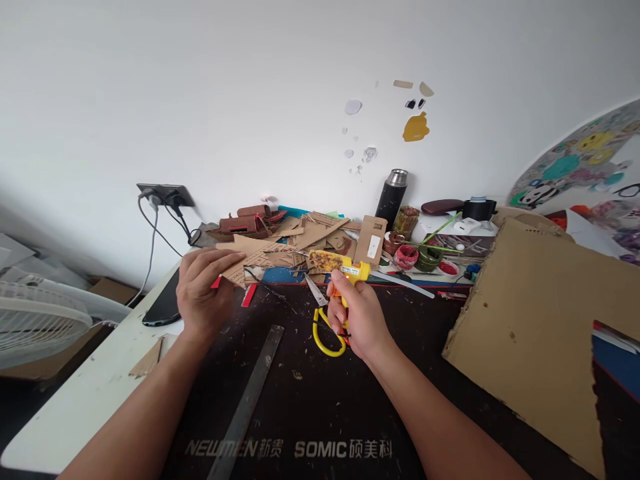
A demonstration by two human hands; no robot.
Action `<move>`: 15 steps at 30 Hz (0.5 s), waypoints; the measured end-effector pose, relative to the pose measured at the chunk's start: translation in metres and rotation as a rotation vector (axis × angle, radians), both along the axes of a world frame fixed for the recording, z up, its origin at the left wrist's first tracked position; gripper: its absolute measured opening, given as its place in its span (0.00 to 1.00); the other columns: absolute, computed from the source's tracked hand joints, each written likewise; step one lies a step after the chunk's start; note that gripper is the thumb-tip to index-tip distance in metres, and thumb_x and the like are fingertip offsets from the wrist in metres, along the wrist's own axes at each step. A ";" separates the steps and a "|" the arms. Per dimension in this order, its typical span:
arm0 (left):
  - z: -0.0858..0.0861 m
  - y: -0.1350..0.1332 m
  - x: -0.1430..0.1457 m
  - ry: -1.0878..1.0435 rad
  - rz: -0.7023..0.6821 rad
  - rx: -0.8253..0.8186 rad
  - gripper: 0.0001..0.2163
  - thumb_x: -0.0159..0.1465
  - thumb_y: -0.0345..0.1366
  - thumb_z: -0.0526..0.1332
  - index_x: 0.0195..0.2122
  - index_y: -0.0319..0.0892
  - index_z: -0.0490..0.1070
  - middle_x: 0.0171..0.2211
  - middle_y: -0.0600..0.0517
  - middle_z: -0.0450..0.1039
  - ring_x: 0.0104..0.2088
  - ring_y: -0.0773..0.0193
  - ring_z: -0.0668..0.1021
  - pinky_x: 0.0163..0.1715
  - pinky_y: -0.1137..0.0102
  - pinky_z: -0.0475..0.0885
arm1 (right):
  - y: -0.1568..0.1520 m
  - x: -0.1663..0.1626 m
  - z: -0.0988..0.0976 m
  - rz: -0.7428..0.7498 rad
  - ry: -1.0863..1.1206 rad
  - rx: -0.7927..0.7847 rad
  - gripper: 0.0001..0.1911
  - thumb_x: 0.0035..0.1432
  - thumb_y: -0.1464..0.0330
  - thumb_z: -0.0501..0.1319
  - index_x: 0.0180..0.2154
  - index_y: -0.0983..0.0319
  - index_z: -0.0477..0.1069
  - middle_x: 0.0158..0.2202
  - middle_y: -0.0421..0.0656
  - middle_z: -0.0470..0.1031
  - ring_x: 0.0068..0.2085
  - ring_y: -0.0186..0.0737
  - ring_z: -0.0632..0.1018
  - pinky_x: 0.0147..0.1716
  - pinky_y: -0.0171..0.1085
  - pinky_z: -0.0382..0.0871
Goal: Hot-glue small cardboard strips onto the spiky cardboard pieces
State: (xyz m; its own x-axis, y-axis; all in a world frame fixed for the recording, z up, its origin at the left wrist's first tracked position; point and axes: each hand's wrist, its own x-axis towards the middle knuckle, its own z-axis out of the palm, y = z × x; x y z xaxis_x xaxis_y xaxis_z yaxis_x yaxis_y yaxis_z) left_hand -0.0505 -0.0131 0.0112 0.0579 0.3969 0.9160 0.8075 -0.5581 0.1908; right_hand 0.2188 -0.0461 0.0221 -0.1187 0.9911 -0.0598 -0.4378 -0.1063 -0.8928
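Observation:
My right hand (pixel 359 310) is wrapped round the handle of a yellow hot glue gun (pixel 333 261), its stained nozzle pointing left. A white glue stick (pixel 403 284) sticks out of its rear end. My left hand (pixel 203 287) is closed on the left edge of a flat cardboard piece (pixel 243 261) with printed lines; the thumb is largely hidden. Yellow-handled scissors (pixel 320 339) lie on the dark mat under the glue gun, one handle partly behind my right fingers. A metal ruler (pixel 255 393) rests between my forearms.
Cardboard scraps (pixel 320 230) are heaped at the back by the wall. Paint jars (pixel 406 256) and a black thermos (pixel 392 200) stand at the back right. A large cardboard sheet (pixel 540 320) covers the right side. A phone (pixel 163 303) and a fan (pixel 45 323) are at left.

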 end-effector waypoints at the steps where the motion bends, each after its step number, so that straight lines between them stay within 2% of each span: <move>1: 0.000 0.000 0.000 0.000 0.000 -0.003 0.20 0.64 0.21 0.59 0.48 0.47 0.84 0.45 0.47 0.85 0.49 0.52 0.80 0.55 0.55 0.74 | 0.000 0.000 0.000 -0.001 0.002 0.002 0.30 0.56 0.41 0.74 0.26 0.60 0.72 0.12 0.30 0.59 0.11 0.29 0.66 0.14 0.30 0.57; 11: -0.003 0.005 -0.005 0.022 0.013 -0.045 0.19 0.67 0.22 0.59 0.48 0.49 0.84 0.45 0.47 0.86 0.50 0.51 0.81 0.55 0.53 0.74 | 0.003 0.002 0.001 -0.063 -0.045 0.024 0.29 0.58 0.40 0.71 0.31 0.61 0.76 0.14 0.30 0.59 0.13 0.30 0.66 0.15 0.31 0.59; 15: -0.003 0.007 -0.008 -0.028 0.045 -0.050 0.16 0.68 0.24 0.62 0.49 0.50 0.84 0.45 0.47 0.85 0.48 0.50 0.81 0.54 0.53 0.74 | 0.002 0.004 -0.004 -0.009 -0.224 0.072 0.30 0.61 0.38 0.67 0.32 0.60 0.77 0.15 0.32 0.62 0.15 0.34 0.69 0.19 0.34 0.64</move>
